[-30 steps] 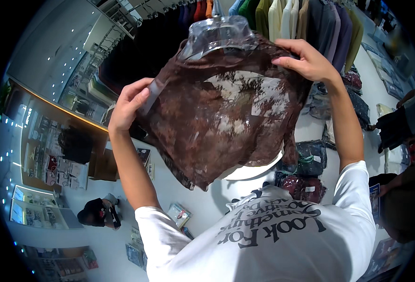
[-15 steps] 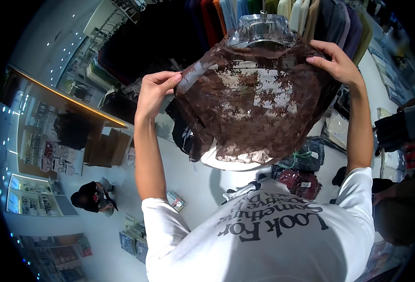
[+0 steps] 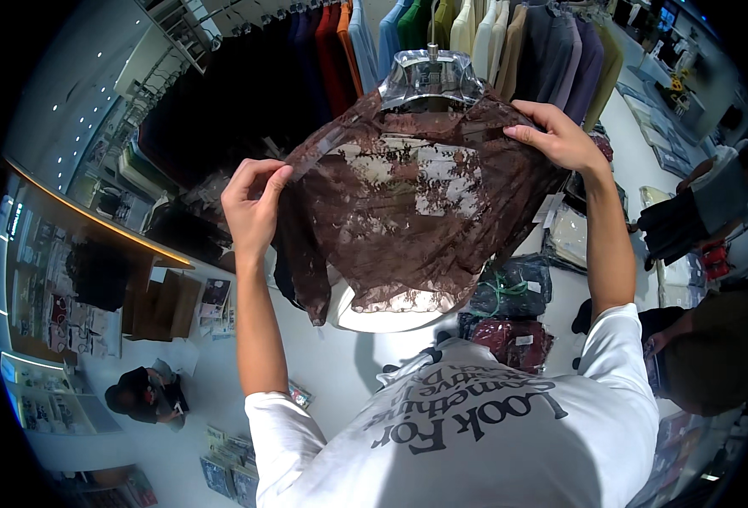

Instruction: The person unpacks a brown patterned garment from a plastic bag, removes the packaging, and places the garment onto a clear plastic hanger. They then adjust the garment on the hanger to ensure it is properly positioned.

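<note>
A sheer brown lace garment (image 3: 408,212) hangs on a clear plastic hanger (image 3: 429,76) in front of me. My left hand (image 3: 254,203) pinches its left shoulder edge. At the other shoulder my right hand (image 3: 560,135) grips the fabric, and the garment is stretched wide between the two. Its lower hem dangles loose above a round white stand (image 3: 382,311).
A rail of hanging tops in several colours (image 3: 442,34) runs behind the hanger. Folded packaged clothes (image 3: 509,292) lie below the garment. One person (image 3: 141,396) crouches at lower left, and another person (image 3: 696,339) stands close at right. A wooden counter (image 3: 94,222) is at left.
The garment and both my hands have shifted up and to the right in view, and the fabric is now spread wider; more of the clothes rail shows.
</note>
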`<state>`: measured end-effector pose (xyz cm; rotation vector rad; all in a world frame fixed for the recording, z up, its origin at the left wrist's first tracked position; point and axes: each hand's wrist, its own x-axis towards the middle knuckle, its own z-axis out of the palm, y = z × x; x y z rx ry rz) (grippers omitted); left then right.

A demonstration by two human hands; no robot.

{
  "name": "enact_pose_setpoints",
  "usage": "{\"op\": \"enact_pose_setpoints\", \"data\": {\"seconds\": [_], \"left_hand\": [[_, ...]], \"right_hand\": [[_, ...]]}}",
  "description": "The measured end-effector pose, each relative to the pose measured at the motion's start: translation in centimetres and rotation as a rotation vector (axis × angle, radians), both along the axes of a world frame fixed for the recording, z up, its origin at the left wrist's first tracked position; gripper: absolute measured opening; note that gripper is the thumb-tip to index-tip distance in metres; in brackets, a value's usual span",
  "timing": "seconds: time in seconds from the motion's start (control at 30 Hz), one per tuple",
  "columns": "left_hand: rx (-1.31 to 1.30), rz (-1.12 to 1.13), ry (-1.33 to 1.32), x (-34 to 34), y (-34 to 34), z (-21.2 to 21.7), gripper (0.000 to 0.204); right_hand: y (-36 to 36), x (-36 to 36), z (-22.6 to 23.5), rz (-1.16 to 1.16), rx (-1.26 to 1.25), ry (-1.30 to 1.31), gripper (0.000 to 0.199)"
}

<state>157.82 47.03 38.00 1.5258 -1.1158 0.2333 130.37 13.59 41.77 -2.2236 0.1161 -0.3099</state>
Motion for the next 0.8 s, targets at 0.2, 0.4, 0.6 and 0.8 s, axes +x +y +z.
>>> {"op": "enact_pose_setpoints", "data": {"seconds": [0.2,0.4,0.6,0.8], "left_hand": [[0.063,0.124,-0.18,-0.2,-0.4,0.4,0.034],[0.37,0.169,-0.386,-2.6,-2.9,0.6,0.032],[0.267,0.182,-0.42,-1.4,-2.5,-0.8,0.023],[0.279,0.118,-0.247,0.1,-0.5,-0.8,0.022]], "right_hand": [[0.5,-0.1,-0.9,-0.009,0.023,-0.114,0.031],[0.9,0.6,-1.3,-0.016,-0.051,-0.065,0.031],[-0.2,-1.7,-0.9,0.063,-0.031,-0.127,0.042],[-1.6,-6.4,-0.4,-0.024,0.157,0.093,0.032]]}}
